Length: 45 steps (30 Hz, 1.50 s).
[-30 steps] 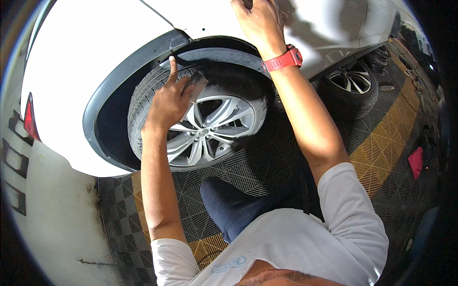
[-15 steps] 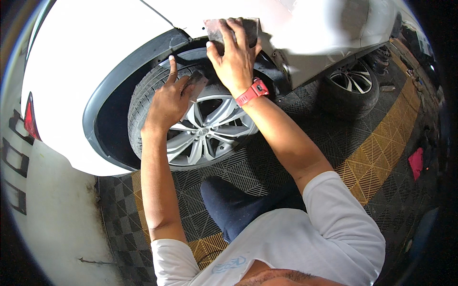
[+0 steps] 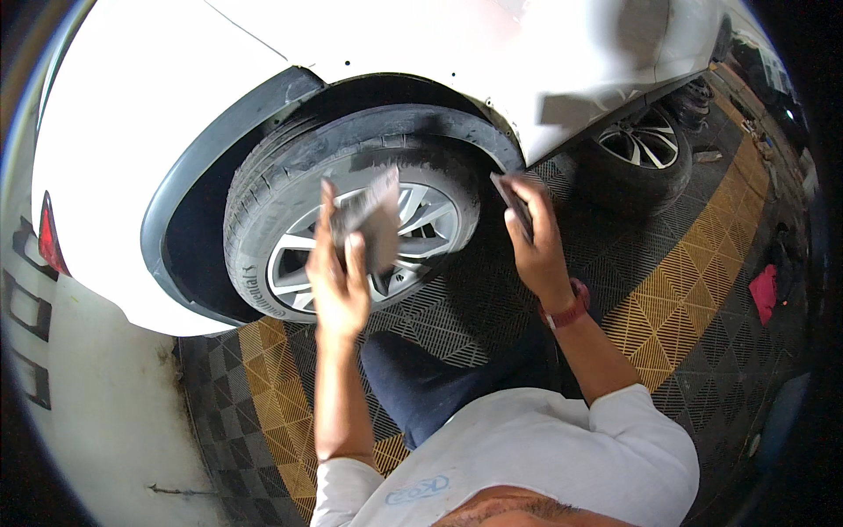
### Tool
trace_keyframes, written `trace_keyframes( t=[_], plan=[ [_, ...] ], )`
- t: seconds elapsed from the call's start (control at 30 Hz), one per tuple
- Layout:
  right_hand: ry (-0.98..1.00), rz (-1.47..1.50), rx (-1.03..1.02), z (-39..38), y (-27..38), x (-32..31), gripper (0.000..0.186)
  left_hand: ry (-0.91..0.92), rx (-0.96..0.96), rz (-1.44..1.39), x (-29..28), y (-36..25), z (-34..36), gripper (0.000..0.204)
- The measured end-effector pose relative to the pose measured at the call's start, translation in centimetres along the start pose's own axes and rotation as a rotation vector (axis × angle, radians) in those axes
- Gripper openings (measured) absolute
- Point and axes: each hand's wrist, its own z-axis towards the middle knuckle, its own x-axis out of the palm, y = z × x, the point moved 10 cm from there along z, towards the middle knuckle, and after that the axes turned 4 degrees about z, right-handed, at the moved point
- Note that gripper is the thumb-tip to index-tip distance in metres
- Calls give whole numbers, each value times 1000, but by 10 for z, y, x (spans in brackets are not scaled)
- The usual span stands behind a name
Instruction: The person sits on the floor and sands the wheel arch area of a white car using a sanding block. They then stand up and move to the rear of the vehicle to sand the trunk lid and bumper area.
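Observation:
My left hand (image 3: 341, 285) is raised in front of the wheel, its fingers closed round a thin, flat, greyish putty spreader (image 3: 379, 233), both blurred by motion. Farther right, my right hand (image 3: 540, 255) grips another flat putty spreader (image 3: 511, 204), turned nearly edge-on, apart from the car. A red watch band circles that wrist. Behind the hands is the car's wheel (image 3: 426, 211) with silver spokes, under the wheel arch of the white car body (image 3: 421, 44). The dark arch trim (image 3: 202, 158) covers the left part of the arch; along the top, bare edge and small holes show.
A loose wheel (image 3: 641, 162) lies on the floor at the right, below the car's sill. Black and yellow grid tiles (image 3: 676, 290) cover the floor. A pink cloth (image 3: 763, 294) lies at far right. A pale wall (image 3: 97, 378) stands at the left.
Both hands have come down and away from the body panel above the arch. The right has swung right with its spreader; the left has moved lower, in front of the wheel.

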Motion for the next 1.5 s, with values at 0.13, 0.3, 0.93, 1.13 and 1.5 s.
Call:
trace_keyframes(
  t=[0.13,0.3,0.93,1.13,1.5],
  plan=[
    [463,-385,-98,-32,35,34,57,89,-574,-411,72,47,-94,49],
    [789,-372,-242,-107,33,77,48,-157,-794,-656,108,110,-164,53],
    [423,186,321,-60,-103,25,57,-331,-1045,-1113,109,166,-199,34],
    [24,1379,719,48,-86,14,55,-230,-1162,-1176,103,236,-274,34],
    [-392,-222,-431,212,64,-7,45,-301,-1257,-1282,112,265,-328,34]
  ],
)
